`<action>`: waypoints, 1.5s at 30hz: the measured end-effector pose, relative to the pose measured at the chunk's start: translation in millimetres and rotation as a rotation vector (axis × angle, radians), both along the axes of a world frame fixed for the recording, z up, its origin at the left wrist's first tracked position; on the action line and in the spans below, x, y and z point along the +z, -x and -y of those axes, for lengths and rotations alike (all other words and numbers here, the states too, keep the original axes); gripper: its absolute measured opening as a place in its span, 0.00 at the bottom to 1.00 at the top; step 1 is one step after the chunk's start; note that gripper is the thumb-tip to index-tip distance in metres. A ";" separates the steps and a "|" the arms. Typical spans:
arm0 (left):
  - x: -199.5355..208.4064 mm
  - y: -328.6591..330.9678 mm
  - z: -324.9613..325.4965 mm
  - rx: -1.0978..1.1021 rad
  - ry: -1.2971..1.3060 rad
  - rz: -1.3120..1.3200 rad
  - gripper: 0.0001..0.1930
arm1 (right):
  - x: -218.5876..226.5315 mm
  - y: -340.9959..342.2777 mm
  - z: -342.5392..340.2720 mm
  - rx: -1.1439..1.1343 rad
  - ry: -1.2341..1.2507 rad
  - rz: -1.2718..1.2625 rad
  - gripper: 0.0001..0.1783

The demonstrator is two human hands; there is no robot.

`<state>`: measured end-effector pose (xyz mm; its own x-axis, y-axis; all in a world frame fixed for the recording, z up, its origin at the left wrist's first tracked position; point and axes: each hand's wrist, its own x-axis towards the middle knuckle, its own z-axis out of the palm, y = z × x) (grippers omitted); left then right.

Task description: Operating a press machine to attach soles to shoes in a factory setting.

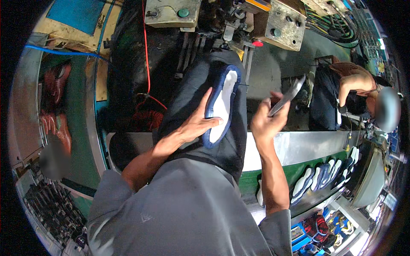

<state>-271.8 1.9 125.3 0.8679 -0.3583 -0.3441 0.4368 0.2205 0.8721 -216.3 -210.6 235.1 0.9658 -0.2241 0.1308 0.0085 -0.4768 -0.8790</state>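
A navy-edged shoe upper (223, 106) lies bottom up across my lap, its long white underside facing me. My left hand (200, 121) grips it from the left, with the thumb on the white underside and the fingers along the navy edge. To the right of the shoe upper, my right hand (270, 117) is raised and closed around a thin, grey, slightly curved flat piece (290, 94). Motion smears that piece, so its exact kind is unclear. It is apart from the shoe upper.
A machine with a left control box (173, 13) and a right control box (279, 25) stands ahead. A red cable (147, 55) hangs at left. Several navy-and-white shoes (316, 177) line a green conveyor (250, 182) at right. Beyond, a co-worker (356, 81) sits bent forward.
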 end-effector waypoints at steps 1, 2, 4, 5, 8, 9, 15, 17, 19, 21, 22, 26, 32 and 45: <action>4.3 -3.2 -0.4 -0.005 0.004 0.010 0.58 | -23.2 -4.3 6.7 0.149 0.375 -0.038 0.13; 6.9 -7.9 -0.2 -0.011 0.083 -0.048 0.57 | -50.5 -7.6 13.1 0.296 0.753 -0.077 0.12; 10.7 -13.8 -10.3 0.022 0.224 -0.161 0.56 | -86.3 -17.9 11.2 0.412 0.894 -0.364 0.14; 0.4 -6.4 -21.0 0.052 0.240 -0.095 0.55 | -80.6 -12.8 13.4 0.447 0.844 -0.368 0.13; 19.7 3.3 -55.8 0.230 0.609 -0.278 0.52 | -52.4 -3.1 -1.2 0.410 0.551 -0.327 0.15; 25.8 6.6 -68.6 0.208 0.794 -0.337 0.50 | -55.8 0.9 -3.6 0.355 0.451 -0.259 0.14; 24.9 9.3 -191.5 0.630 0.166 -0.105 0.52 | -137.9 20.0 56.4 0.227 0.159 -0.196 0.15; 15.3 34.6 -274.4 0.753 -0.628 0.115 0.52 | -137.4 11.5 65.3 0.230 0.265 -0.214 0.13; -22.6 90.5 -361.3 0.831 -1.257 0.269 0.53 | -134.7 5.7 56.6 0.244 0.124 -0.350 0.14; -20.4 105.3 -395.1 0.806 -1.475 -0.159 0.54 | -155.2 11.1 93.8 0.107 -0.042 -0.433 0.09; -8.3 115.8 -409.1 0.684 -1.574 -0.562 0.54 | -146.5 16.9 91.1 0.021 -0.174 -0.500 0.07; -123.9 255.9 -520.0 0.239 -1.833 -0.741 0.52 | -160.0 28.2 134.5 -0.072 -0.289 -0.395 0.05; -174.2 378.7 -650.4 -0.012 -1.399 -0.651 0.29 | -206.1 77.6 181.7 -0.431 -0.443 -0.635 0.12; -49.9 12.3 -429.7 0.324 -1.780 0.354 0.18 | -283.9 227.2 234.4 -0.273 0.613 -0.690 0.25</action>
<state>-284.1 431.6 75.4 0.9277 0.3570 0.1088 0.3366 -0.9263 0.1696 -443.6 -445.0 -48.8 0.7985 -0.5342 -0.2774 -0.5965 -0.7640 -0.2458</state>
